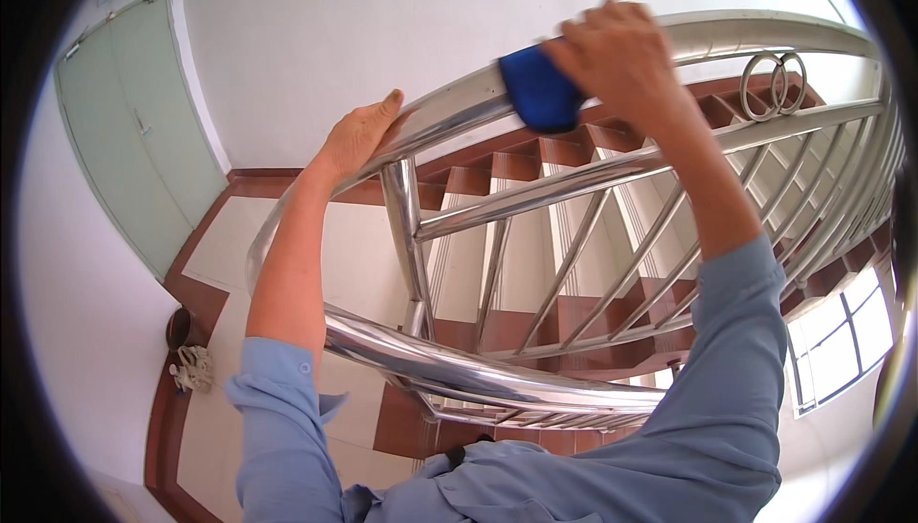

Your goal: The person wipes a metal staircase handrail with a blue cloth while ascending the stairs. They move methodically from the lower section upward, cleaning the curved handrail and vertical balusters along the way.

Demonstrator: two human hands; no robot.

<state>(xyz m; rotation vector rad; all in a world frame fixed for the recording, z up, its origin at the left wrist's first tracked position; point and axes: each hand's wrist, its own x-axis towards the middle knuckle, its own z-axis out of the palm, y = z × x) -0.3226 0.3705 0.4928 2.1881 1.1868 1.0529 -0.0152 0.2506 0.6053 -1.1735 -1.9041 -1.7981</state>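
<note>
A polished metal stair handrail curves across the upper part of the head view. My right hand presses a blue cloth against this rail, its fingers over the top. One end of the cloth hangs down the rail's near side. Farther left, my left hand rests on the same rail with the thumb up; its other fingers are hidden behind the tube. Below, the balustrade's lower rail and slanting bars run between me and the stairs.
Stairs with red-brown edging lie beyond the bars. A second handrail passes close to my body. Green double doors stand at the left. A dark bin and a pale bag sit by the wall. A window is at right.
</note>
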